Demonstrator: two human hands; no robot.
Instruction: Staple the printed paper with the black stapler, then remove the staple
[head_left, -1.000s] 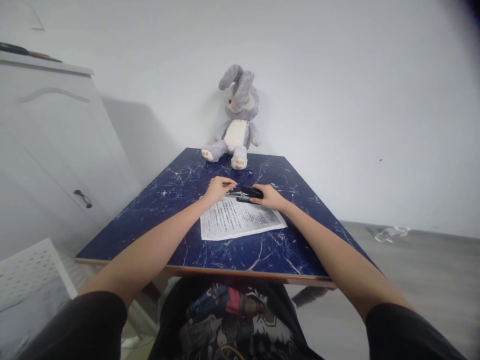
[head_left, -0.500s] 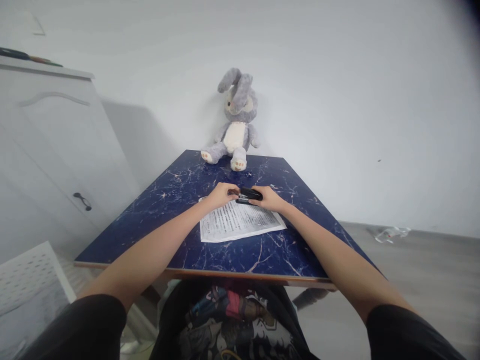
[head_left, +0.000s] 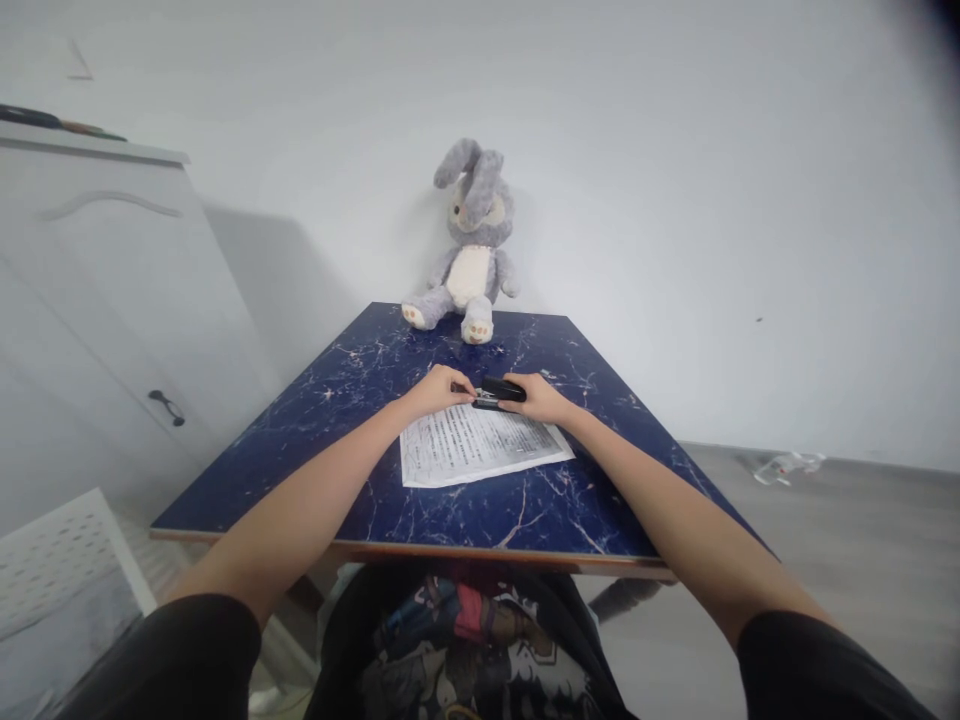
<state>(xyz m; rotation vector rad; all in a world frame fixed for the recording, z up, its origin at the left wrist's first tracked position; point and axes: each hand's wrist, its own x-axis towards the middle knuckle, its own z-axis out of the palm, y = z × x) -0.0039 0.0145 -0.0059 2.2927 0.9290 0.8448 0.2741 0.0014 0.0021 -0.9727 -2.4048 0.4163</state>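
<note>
Deep blue with white veining on the counter (head_left: pixel 322 400); black with silvery metal on the stapler (head_left: pixel 504 388); white with dark print on the paper (head_left: pixel 472 455). At twelve o'clock, grey and cream on the rabbit (head_left: pixel 471 262); at nine, white on the cabinet (head_left: pixel 90 270); at six, black with a pink-and-blue print on the shirt (head_left: pixel 465 640).

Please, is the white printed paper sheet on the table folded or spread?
Spread: the white printed paper sheet lies flat on the blue marble-patterned table, with print facing up.
</note>
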